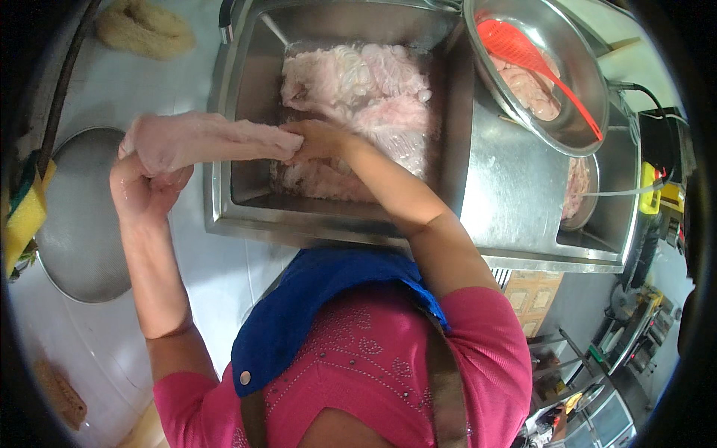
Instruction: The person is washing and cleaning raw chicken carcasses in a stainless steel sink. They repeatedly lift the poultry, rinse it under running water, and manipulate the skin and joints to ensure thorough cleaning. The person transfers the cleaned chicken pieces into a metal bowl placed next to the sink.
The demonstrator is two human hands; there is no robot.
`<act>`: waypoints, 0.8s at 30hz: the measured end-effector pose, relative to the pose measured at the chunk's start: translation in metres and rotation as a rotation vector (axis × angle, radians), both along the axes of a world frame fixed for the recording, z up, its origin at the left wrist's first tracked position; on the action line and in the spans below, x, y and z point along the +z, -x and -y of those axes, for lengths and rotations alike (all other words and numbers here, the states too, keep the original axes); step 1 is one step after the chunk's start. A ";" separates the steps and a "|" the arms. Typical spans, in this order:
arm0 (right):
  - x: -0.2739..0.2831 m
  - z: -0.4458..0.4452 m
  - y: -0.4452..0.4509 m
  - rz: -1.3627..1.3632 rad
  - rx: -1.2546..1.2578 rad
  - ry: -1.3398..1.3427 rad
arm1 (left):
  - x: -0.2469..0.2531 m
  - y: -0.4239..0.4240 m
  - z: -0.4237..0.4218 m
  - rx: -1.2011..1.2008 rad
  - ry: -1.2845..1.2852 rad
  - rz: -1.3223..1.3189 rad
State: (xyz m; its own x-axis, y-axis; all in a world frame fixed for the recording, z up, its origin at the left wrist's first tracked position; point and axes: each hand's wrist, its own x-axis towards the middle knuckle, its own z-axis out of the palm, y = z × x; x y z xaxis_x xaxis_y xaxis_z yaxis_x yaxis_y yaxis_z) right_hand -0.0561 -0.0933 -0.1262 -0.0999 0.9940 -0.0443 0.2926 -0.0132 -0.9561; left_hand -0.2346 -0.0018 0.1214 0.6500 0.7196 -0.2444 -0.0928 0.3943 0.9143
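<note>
A long, pale pink piece of raw meat or offal (201, 140) is stretched between my two hands above the left rim of a steel sink. My left hand (150, 182) grips its wide end, left of the sink and beside a round mesh sieve. My right hand (319, 143) pinches its narrow end over the basin. Below, in the steel sink (263, 196), lie several similar pale, wet pieces (386, 84); my right forearm covers part of them.
A steel bowl (582, 73) at the upper right holds raw pieces and a red slotted spoon (512, 47). Another bowl (588, 215) of raw pieces stands in the right basin. The round mesh sieve (84, 224) and a yellow sponge (28, 224) are at the left, near the white tiled wall (218, 201).
</note>
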 end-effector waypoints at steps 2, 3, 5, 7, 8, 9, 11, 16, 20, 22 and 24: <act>0.036 -0.002 -0.012 -0.066 0.012 0.017 | 0.000 0.001 0.001 0.058 -0.036 0.020; 0.047 -0.002 -0.017 -0.140 0.015 0.021 | 0.000 0.002 0.003 0.091 -0.050 0.023; 0.049 0.002 -0.026 -0.389 -0.055 0.071 | 0.003 0.004 0.002 0.167 -0.072 -0.023; 0.043 0.013 -0.043 -0.730 -0.225 0.161 | 0.003 0.004 -0.003 0.199 -0.071 -0.038; 0.018 0.013 -0.048 -0.876 -0.281 0.084 | 0.000 0.005 -0.005 0.202 -0.062 -0.035; 0.016 0.017 -0.054 -0.927 -0.305 0.100 | -0.004 0.006 -0.006 0.210 -0.048 -0.035; 0.013 0.026 -0.067 -1.027 -0.357 0.129 | -0.003 0.003 -0.007 0.036 -0.009 -0.003; 0.002 0.033 -0.074 -0.059 -0.549 0.050 | -0.013 -0.011 -0.007 -0.218 0.028 0.081; -0.008 0.038 -0.077 0.663 -0.625 -0.206 | -0.016 -0.020 0.000 -0.227 0.025 0.076; -0.019 0.036 -0.084 0.734 -0.647 -0.142 | -0.016 -0.022 0.006 -0.193 0.053 0.044; -0.034 0.033 -0.087 0.754 -0.635 -0.065 | -0.013 -0.027 0.015 -0.181 0.097 -0.009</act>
